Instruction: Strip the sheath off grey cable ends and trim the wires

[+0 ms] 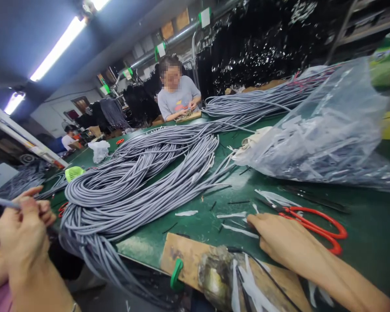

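My left hand [22,229], at the left edge, is closed around a grey cable [1,202] whose end extends out of the picture. Fingers behind it and an arm beside a pink sleeve are partly hidden. On the green table, my right hand [276,236] is held low with its fingers curled together. Its fingertips are at a thin white strip [232,215] among other scraps. Red-handled scissors [315,216] lie just beyond the right wrist. Below that hand is a wooden board [178,255] carrying a crusted metal lump [214,275], a green clip [176,273] and white strips.
Large bundles of grey cable [143,186] stretch across the table [139,245]. A clear plastic bag [325,147] of small pieces stands at right, near dark tweezers-like tools [318,200]. A person [178,93] sits working across the table. A light-green object [74,173] lies left.
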`<state>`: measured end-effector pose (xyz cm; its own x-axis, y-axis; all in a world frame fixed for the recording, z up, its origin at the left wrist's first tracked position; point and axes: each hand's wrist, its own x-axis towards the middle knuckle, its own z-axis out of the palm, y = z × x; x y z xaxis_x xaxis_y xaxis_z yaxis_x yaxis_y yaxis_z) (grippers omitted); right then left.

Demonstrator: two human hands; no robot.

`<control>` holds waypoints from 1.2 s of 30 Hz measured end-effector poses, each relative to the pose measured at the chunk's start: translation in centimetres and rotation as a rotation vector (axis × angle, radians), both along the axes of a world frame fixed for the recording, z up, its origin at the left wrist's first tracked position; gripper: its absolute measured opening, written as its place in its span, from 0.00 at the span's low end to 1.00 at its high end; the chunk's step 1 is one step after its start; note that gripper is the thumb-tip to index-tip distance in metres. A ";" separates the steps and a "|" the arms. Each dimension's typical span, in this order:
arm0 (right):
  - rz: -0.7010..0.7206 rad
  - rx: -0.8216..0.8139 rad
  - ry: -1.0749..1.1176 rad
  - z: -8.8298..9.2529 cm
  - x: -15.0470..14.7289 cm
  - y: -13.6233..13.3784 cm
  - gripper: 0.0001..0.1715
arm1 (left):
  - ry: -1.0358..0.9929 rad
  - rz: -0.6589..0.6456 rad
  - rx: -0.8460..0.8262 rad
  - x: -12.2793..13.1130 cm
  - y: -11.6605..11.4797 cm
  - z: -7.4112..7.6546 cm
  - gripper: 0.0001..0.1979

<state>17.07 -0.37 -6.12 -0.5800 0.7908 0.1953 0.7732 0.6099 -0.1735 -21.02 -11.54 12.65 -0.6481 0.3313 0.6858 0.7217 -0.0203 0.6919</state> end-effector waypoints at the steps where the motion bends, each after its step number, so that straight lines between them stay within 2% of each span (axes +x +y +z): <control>1: 0.005 0.044 -0.009 -0.2 -0.3 -0.1 0.14 | 0.007 -0.102 0.036 1.2 0.7 0.2 0.16; 3: 0.004 0.075 0.003 -0.3 -0.7 -0.2 0.12 | 0.102 -0.235 0.011 4.4 2.7 -0.5 0.16; 4: -0.006 0.065 0.030 -0.3 -0.8 -0.1 0.11 | 0.132 -0.353 -0.107 6.2 3.9 -1.3 0.14; 6: -0.035 0.018 0.157 -0.1 -0.9 0.2 0.13 | 0.161 -0.706 -0.403 10.0 6.2 -3.7 0.12; 7: -0.050 -0.014 0.252 0.2 -1.0 0.3 0.14 | 0.171 -0.844 -0.484 11.8 7.3 -5.2 0.12; 9: -0.090 -0.086 0.471 0.7 -1.2 0.6 0.15 | 0.229 -1.025 -0.599 14.6 9.1 -8.2 0.12; 11: -0.142 -0.181 0.702 1.5 -1.7 0.7 0.13 | 0.281 -1.122 -0.669 16.4 10.2 -10.5 0.12; 14: -0.210 -0.376 1.011 2.6 -3.2 0.4 0.17 | 0.308 -1.171 -0.663 17.2 10.7 -12.3 0.12; 17: -0.240 -0.495 1.217 3.5 -5.0 0.0 0.23 | 0.326 -1.173 -0.653 17.0 10.1 -12.7 0.11; 19: -0.281 -0.519 1.316 3.9 -6.0 -0.2 0.24 | 0.293 -1.107 -0.633 16.9 9.4 -12.8 0.08; 22: -0.358 -0.565 1.440 4.0 -6.8 -0.4 0.27 | 0.268 -0.995 -0.545 17.0 8.2 -13.4 0.08; 26: -0.442 -0.547 1.521 3.7 -7.3 -0.9 0.26 | 0.340 -0.985 -0.409 17.3 7.2 -14.4 0.10; 29: -0.430 -0.551 1.472 3.4 -7.7 -1.4 0.24 | 0.335 -0.992 -0.372 17.5 7.1 -14.8 0.11; 33: -0.391 -0.609 1.430 3.0 -8.0 -1.8 0.24 | 0.247 -1.032 -0.361 17.5 7.2 -14.5 0.11; 36: -0.429 -0.512 1.520 2.5 -7.5 -1.9 0.23 | 0.139 -1.056 -0.412 17.5 7.3 -14.0 0.09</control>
<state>9.55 -2.25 -3.59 0.1466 0.9888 0.0285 -0.1931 0.0569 -0.9795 -3.48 -4.23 -1.32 0.1609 0.8820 0.4430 0.5501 -0.4528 0.7017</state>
